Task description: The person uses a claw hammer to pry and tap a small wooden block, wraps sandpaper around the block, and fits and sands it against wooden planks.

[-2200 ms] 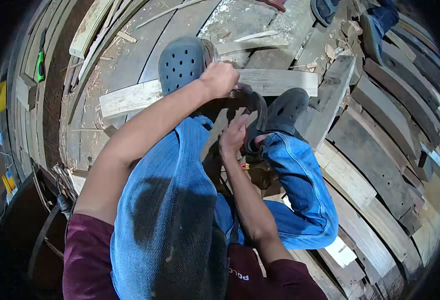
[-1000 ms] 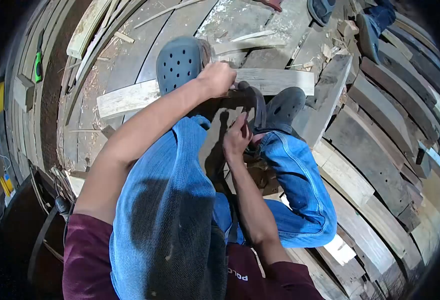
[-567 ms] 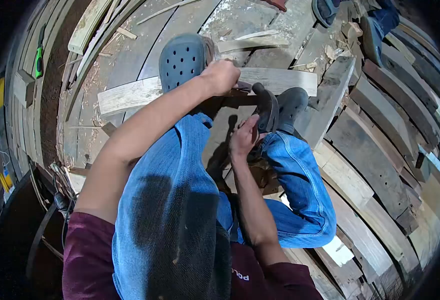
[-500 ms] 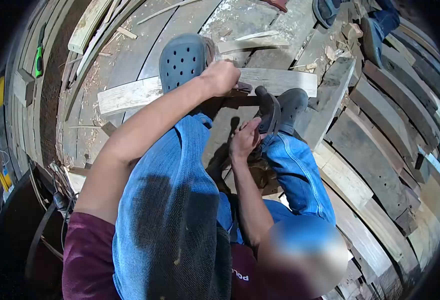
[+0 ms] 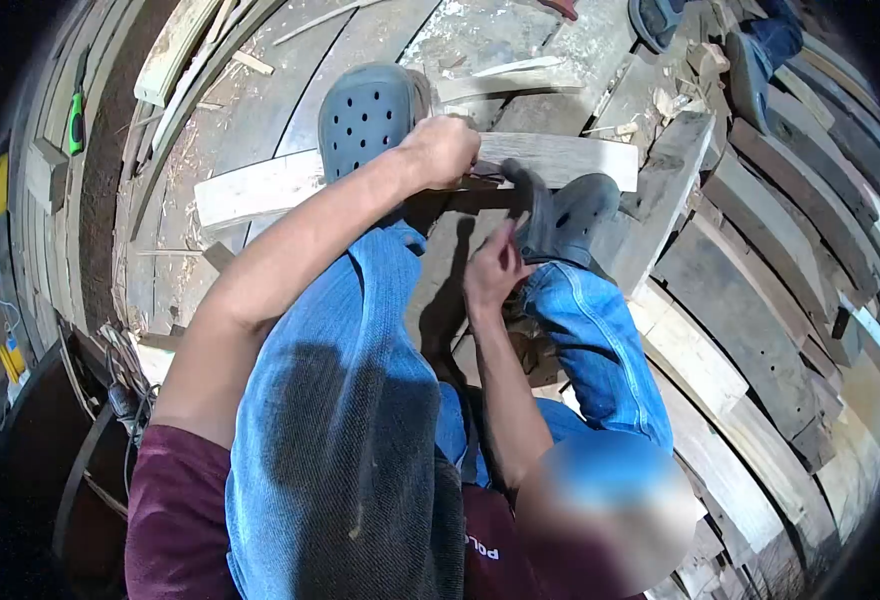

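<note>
My left hand (image 5: 442, 152) is closed at the near edge of a pale curved wooden board (image 5: 560, 158), between my two clogs. A thin dark piece shows by its fingers, mostly hidden. Lower down, my right hand (image 5: 493, 268) has its thumb and fingers apart, beside a dark curved handle-like piece (image 5: 528, 195). I cannot tell whether the fingers touch it. The grey clog with holes (image 5: 365, 115) on one foot overlaps the board. The other clog (image 5: 585, 215) is near the board's right end, close to my right hand.
Curved wooden pieces (image 5: 750, 290) lie in rows on the right. Shavings and scraps (image 5: 675, 105) are scattered over the plank floor (image 5: 260, 115). A green-handled tool (image 5: 77, 122) is at the far left. Another person's feet (image 5: 745, 75) show at top right. Cables (image 5: 125, 395) hang lower left.
The dark handle-like piece has shifted up and left, away from the right clog. My right hand has risen slightly, its thumb pointing more upward. My left hand has hardly moved.
</note>
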